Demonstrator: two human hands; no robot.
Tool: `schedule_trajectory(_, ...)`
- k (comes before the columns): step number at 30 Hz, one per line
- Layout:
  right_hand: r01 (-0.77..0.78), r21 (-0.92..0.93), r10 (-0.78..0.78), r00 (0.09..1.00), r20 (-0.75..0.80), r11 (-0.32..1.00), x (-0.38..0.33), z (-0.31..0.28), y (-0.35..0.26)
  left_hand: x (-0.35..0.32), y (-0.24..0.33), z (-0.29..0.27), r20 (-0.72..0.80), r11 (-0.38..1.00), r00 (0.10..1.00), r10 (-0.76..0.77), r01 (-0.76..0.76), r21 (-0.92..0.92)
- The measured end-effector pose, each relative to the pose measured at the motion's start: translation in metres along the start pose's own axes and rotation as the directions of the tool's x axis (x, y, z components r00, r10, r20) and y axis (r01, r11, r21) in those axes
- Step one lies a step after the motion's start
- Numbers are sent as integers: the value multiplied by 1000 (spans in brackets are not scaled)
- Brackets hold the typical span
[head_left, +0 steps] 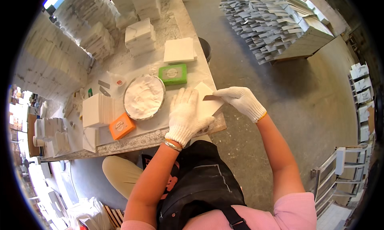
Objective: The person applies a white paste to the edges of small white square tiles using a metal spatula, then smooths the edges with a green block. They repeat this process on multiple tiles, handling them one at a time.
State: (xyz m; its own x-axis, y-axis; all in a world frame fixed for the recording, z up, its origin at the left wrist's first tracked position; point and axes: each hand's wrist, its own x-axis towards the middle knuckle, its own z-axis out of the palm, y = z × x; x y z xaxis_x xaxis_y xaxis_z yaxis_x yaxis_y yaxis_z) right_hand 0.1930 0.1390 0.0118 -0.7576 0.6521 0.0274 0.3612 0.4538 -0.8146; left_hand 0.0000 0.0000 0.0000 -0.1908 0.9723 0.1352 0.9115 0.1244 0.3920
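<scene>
A pale square tile (208, 106) lies at the table's near right corner. My left hand (184, 114), in a white knit glove, presses flat on the tile's left part with fingers stretched out. In its white glove, my right hand (240, 101) pinches a small flat dark scraper blade (209, 97), held over the tile's right side. Whether the blade touches the surface, I cannot tell. Left of my left hand stands a round metal bowl (144, 97) of white paste or powder. A green box (173, 74) is just beyond my fingertips.
An orange box (122, 126) and a stack of tiles (98, 110) stand left of the bowl. More tiles (179, 50) sit behind the green box. Tall stone tile stacks (52, 58) line the table's far left. A pallet of stacked pieces (276, 28) stands on the floor.
</scene>
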Motion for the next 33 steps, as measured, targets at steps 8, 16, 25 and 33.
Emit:
schedule_trajectory(8,-31,106,45,990,-132,994,-22,9,-8,1,-3,4,-93,999,995,38,-40,-14)
schedule_trajectory(16,-65,125,110,912,-396,990,-36,48,-11,0,-2,4,-43,999,999,6,-8,-37)
schedule_trajectory(25,46,-2,-45,982,-183,999,-5,16,2,1,3,-4,-9,999,1000,-5,5,-44)
schedule_trajectory(33,-58,99,68,992,-110,993,-16,13,-10,0,0,-5,-9,998,1000,-3,3,-58)
